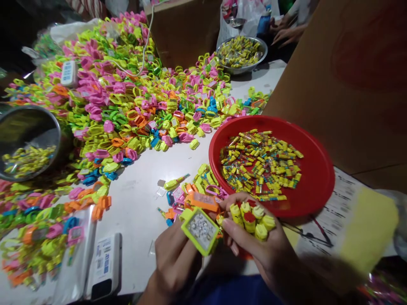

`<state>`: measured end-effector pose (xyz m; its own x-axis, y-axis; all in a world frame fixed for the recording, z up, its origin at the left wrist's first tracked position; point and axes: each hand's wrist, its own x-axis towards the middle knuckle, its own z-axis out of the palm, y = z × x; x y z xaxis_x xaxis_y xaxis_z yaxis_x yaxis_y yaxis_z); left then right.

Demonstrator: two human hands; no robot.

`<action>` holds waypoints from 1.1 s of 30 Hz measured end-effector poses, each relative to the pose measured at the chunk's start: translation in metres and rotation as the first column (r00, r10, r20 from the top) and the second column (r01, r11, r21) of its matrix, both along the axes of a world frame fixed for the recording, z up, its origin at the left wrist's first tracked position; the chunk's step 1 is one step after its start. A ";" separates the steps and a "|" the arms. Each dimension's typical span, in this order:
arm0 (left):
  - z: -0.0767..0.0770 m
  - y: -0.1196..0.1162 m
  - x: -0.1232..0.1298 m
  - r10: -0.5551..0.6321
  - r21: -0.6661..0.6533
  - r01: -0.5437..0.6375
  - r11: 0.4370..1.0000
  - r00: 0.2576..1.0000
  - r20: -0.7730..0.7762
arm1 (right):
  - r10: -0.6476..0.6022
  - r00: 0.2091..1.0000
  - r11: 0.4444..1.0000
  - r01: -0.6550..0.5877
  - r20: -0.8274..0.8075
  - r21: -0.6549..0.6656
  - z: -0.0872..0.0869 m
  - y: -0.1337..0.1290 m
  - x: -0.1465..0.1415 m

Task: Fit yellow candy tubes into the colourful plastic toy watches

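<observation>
A lime frame (200, 231) is gripped in the left hand (174, 262), capped tubes (249, 218) in the right hand (263, 250); many frames (108, 106) remain heaped.

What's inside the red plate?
The red plate holds a heap of small yellow tubes, which hide its floor; the right hand covers its near rim.

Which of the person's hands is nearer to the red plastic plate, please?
Right. The right hand, holding yellow capped tubes, is over the near rim of the red plastic plate; the left hand, holding a lime-green rhinestone frame, is farther off, to the plate's lower left.
</observation>
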<state>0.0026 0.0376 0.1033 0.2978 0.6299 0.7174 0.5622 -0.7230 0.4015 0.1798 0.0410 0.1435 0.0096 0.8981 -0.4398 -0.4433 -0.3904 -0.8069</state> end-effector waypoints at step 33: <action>0.034 0.011 0.016 0.444 -0.343 0.815 0.467 0.120 0.888 | 0.251 0.964 0.968 -0.251 -0.089 0.012 -0.007 0.001 0.006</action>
<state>0.0185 0.0482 0.1374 0.1419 0.9749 -0.1715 -0.7497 0.2190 0.6245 0.1857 0.0425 0.1364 -0.2554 0.8671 -0.4277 -0.4011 -0.4975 -0.7691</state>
